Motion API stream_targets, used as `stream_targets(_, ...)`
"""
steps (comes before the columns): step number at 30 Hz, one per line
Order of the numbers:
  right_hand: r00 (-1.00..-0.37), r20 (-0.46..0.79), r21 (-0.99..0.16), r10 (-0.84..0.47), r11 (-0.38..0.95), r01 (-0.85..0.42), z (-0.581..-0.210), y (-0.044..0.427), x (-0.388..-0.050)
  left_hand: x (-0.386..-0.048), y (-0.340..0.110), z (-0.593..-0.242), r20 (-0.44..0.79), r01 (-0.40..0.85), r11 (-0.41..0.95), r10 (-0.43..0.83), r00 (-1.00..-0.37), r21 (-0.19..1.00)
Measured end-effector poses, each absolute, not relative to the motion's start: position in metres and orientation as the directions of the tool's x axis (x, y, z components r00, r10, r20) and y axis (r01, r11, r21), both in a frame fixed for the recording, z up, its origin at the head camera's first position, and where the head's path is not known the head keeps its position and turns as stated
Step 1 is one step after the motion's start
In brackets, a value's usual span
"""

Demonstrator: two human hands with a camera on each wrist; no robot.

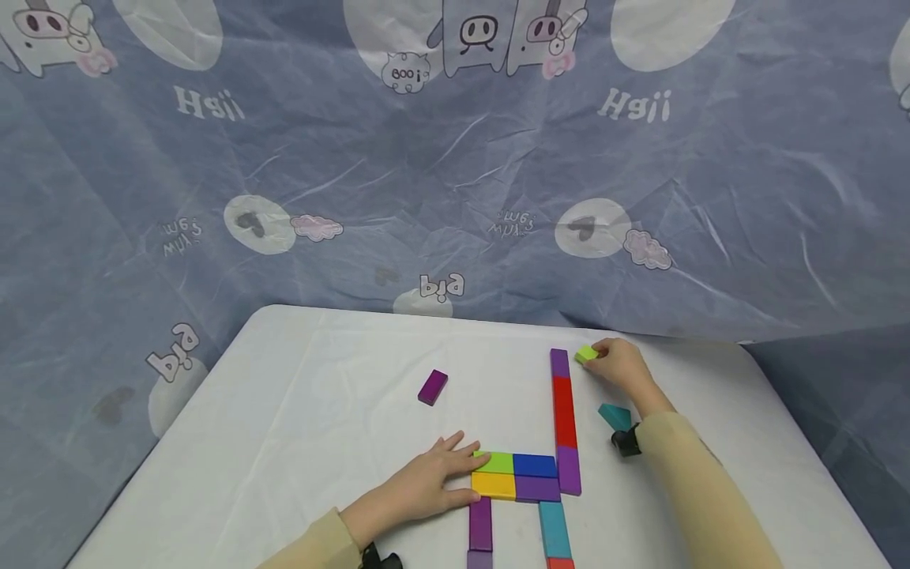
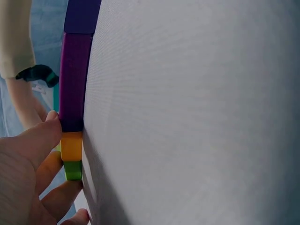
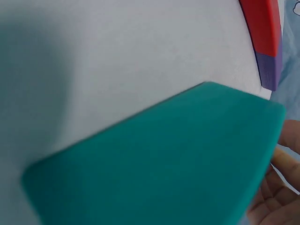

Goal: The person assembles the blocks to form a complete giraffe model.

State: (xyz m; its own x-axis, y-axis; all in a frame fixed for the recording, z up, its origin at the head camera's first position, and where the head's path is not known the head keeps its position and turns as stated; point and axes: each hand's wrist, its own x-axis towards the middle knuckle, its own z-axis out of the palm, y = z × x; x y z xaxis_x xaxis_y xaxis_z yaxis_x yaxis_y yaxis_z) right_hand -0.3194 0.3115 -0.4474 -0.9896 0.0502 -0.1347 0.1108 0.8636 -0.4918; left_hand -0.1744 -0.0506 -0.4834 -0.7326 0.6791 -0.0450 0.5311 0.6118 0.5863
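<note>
My right hand [image 1: 627, 370] pinches a small lime green block [image 1: 586, 354] near the table's back edge. To its left runs a column of blocks, with a red section [image 1: 565, 411] between purple ends. My left hand [image 1: 419, 484] has its fingers spread, touching the left side of a lime block [image 1: 499, 463] and a yellow block [image 1: 494, 485]. A blue block [image 1: 535, 465] and a purple block [image 1: 537, 489] adjoin these on the right. In the left wrist view the thumb and fingers rest along the yellow block [image 2: 71, 146]. The right wrist view hides the pinched block.
A teal angled block [image 1: 614, 416] lies beside my right wrist and looms large in its wrist view. One loose dark purple block [image 1: 432, 387] sits left of the column. Purple [image 1: 480, 523] and light-blue [image 1: 554, 529] legs extend toward me. Patterned sheeting [image 1: 426, 174] rises behind the table.
</note>
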Motion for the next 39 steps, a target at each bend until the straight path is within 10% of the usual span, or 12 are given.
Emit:
stream_targets(19, -0.98, -0.011, -0.465, 0.201, 0.866, 0.183, -0.445, 0.284, -0.322, -0.174, -0.05, -0.487, -0.041, 0.543, 0.618, 0.68, -0.732, 0.569)
stream_targets(39, -0.998, -0.063, -0.32, -0.007, 0.947, 0.014, -0.451, 0.272, -0.323, -0.174, -0.051, -0.486, -0.038, 0.535, 0.616, 0.675, -0.737, 0.578)
